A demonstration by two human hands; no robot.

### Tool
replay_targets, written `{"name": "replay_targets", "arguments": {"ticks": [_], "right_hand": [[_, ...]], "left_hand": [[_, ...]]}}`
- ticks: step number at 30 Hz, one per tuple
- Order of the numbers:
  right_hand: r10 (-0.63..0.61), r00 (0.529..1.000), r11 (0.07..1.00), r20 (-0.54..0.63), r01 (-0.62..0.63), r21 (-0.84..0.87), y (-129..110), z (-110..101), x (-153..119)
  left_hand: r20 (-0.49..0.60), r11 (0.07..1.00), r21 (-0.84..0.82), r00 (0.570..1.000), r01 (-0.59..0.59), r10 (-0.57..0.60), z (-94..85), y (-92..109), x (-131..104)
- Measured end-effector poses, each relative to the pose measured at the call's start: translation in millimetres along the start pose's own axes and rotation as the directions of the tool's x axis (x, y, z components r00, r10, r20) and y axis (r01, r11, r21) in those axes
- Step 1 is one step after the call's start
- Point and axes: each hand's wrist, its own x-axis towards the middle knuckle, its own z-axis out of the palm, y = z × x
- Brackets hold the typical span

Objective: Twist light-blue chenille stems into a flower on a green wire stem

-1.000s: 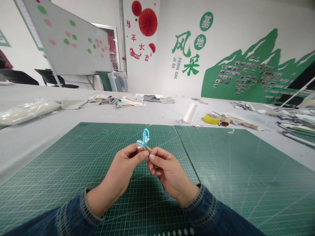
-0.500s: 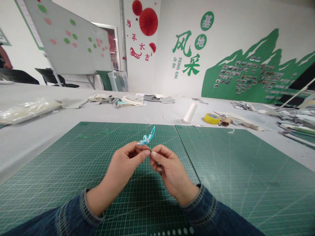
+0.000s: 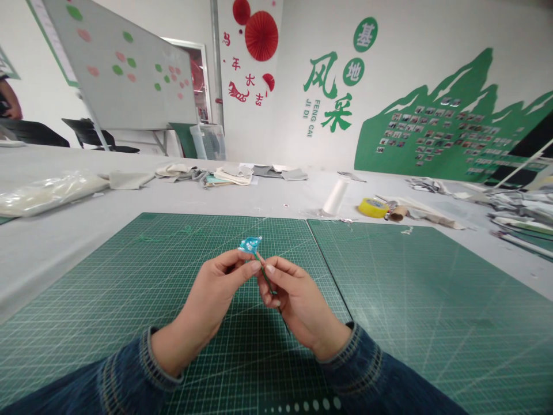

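A small turquoise ornament [image 3: 249, 244] with pale beads sits on a thin green stem. My left hand [image 3: 218, 294] pinches it just below the ornament between thumb and forefinger. My right hand [image 3: 291, 300] grips the stem lower down, and the stem runs through its fingers towards my wrist. Both hands hover a little above the left green cutting mat [image 3: 129, 276], close together, fingertips nearly touching. Both forearms are in blue denim sleeves.
A second cutting mat [image 3: 432, 300] lies to the right. Behind the mats stand a white thread spool [image 3: 336, 197], a yellow tape roll [image 3: 372, 208] and folded fabric pieces [image 3: 228, 174]. A plastic bag [image 3: 47, 193] lies far left; cluttered materials [image 3: 514, 213] fill the right edge.
The ornament has turned in my fingers: its upright loop now lies flat and lower, close above my left thumb. Both hands stay in nearly the same place.
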Motion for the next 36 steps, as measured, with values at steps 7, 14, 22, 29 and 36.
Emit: {"name": "replay_targets", "arguments": {"ticks": [7, 14, 22, 29, 36], "right_hand": [[-0.029, 0.999, 1.000, 0.016, 0.029, 0.003, -0.5, -2.0, 0.9], [-0.110, 0.992, 0.991, -0.069, 0.103, -0.087, 0.5, -0.8, 1.1], [-0.135, 0.989, 0.986, -0.059, 0.128, -0.108, 2.0, -1.6, 1.0], [-0.025, 0.999, 1.000, 0.021, 0.025, -0.004, -1.7, -1.4, -1.0], [-0.093, 0.995, 0.994, -0.037, 0.090, -0.062, -1.0, -1.5, 0.4]], "left_hand": [[0.032, 0.999, -0.045, 0.999, 0.022, -0.021, 0.8, 0.1, 0.0], [-0.092, 0.998, -0.031, 0.994, 0.048, -0.051, 2.1, -5.6, 0.6], [-0.026, 0.999, -0.028, 0.999, 0.029, -0.029, 1.2, -4.3, -0.7], [0.084, 0.995, -0.096, 0.996, 0.037, -0.029, 2.5, -1.2, -0.8], [0.029, 0.997, -0.062, 0.999, 0.034, -0.032, 2.9, -2.4, 0.4]]}}
